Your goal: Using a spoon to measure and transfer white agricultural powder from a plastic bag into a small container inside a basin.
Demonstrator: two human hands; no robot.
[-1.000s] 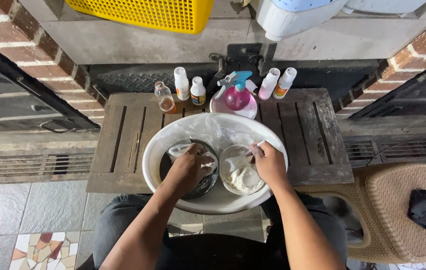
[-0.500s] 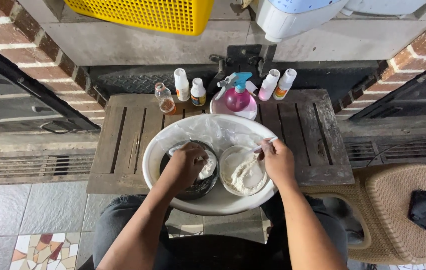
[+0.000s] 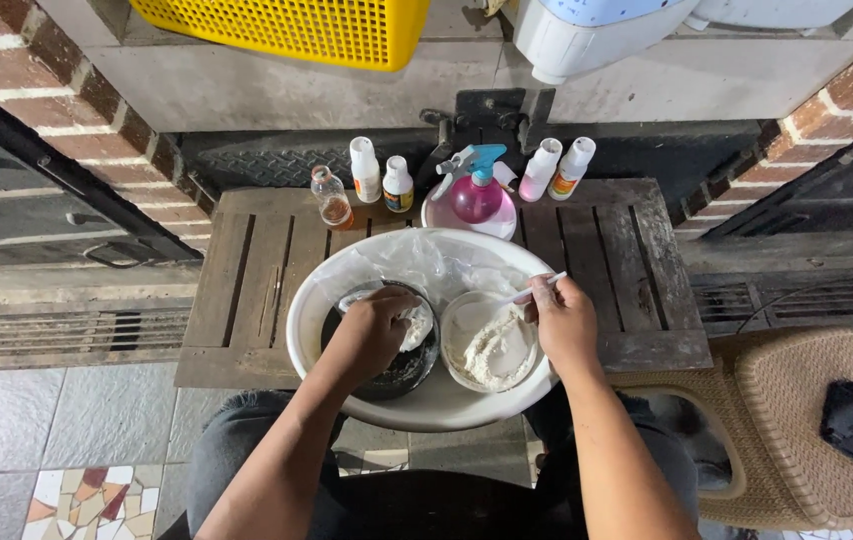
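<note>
Head view: right hand (image 3: 567, 325) pinches a white stick (image 3: 532, 292), now lifted to 2 o'clock of the pale bowl (image 3: 492, 345) — left hand (image 3: 377, 330) presses into the dark bowl (image 3: 387, 345).

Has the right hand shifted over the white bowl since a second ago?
Yes. The right hand has moved from over the middle of the small white bowl to its right rim, away from the black bowl.

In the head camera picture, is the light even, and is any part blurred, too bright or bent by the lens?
Head view: soft, even light with weak shadows; the white basin and the powder in the white bowl look bright but keep detail; the left hand and right hand are sharp enough; the dark gap behind the wooden table loses detail; edges bend slightly outward.
</note>
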